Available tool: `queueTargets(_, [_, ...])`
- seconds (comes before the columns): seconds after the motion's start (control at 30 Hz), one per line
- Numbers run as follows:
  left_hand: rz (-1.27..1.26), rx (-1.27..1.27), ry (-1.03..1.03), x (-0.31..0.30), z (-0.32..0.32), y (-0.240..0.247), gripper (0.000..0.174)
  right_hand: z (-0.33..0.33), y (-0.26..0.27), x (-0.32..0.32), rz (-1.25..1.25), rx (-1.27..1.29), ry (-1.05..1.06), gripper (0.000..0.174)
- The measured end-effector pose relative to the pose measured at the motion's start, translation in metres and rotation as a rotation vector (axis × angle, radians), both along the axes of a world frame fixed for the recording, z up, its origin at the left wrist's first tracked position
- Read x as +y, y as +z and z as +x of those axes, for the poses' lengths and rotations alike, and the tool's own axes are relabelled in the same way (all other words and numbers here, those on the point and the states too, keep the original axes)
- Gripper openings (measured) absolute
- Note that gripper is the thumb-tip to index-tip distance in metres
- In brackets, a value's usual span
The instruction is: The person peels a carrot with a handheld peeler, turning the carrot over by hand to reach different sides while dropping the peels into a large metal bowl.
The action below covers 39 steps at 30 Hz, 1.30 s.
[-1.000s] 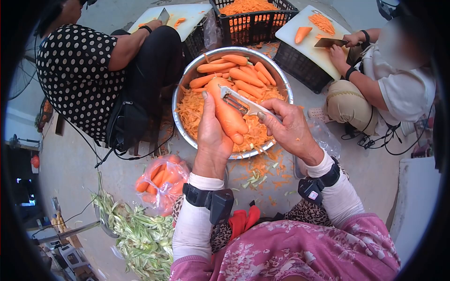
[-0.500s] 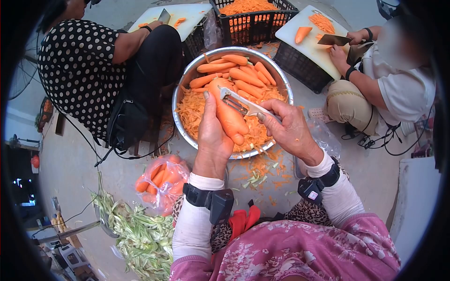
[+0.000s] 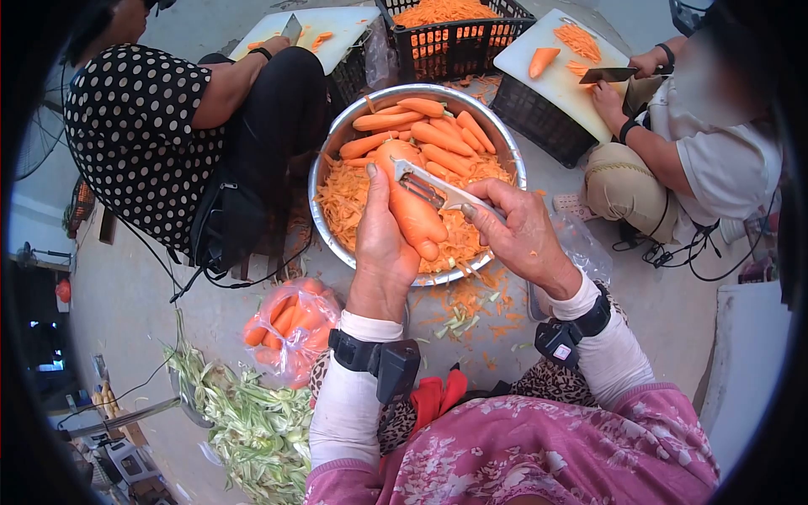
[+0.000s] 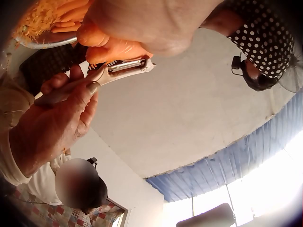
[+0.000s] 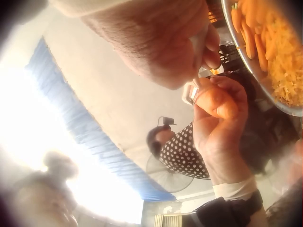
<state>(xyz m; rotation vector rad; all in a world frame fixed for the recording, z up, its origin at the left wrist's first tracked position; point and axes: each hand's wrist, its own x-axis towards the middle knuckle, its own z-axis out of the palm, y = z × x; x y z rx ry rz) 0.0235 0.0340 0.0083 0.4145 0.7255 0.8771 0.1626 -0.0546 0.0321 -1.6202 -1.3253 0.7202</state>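
Observation:
Over a metal basin (image 3: 320, 220), the left hand (image 3: 380, 240) holds a thick, lumpy carrot (image 3: 412, 210), its thumb along the near side. The right hand (image 3: 523, 229) grips the handle of a peeler (image 3: 459, 195), whose blade lies against or just over the carrot's upper right side. In the left wrist view the peeler (image 4: 124, 69) is beside the carrot (image 4: 113, 51), with the right hand (image 4: 54, 125) round its handle. The right wrist view shows the left hand (image 5: 220, 137) cupping the carrot (image 5: 214, 100). Whole carrots (image 3: 446, 136) and orange peelings (image 3: 341, 198) fill the basin.
Two people sit at cutting boards (image 3: 324, 27) (image 3: 551, 80) with knives, left and right. A black crate (image 3: 459, 50) of shredded carrot stands beyond the basin. A plastic bag of carrots (image 3: 290, 324) and a heap of green husks (image 3: 257, 421) lie at the lower left.
Both hands, the carrot and the peeler stay almost still. The knife of the person on the right has shifted slightly over the board.

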Motion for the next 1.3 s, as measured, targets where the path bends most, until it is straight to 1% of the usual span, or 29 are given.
queueTargets(1.03, [0.010, -0.013, -0.005, 0.0005, 0.0008, -0.0029, 0.049, -0.0008, 0.0050, -0.0014, -0.028, -0.035, 0.008, 0.016])
queueTargets(1.3, [0.015, -0.007, -0.009, -0.0002, 0.0001, -0.0038, 0.050, -0.0010, 0.0053, -0.0031, -0.003, -0.052, 0.015, 0.016])
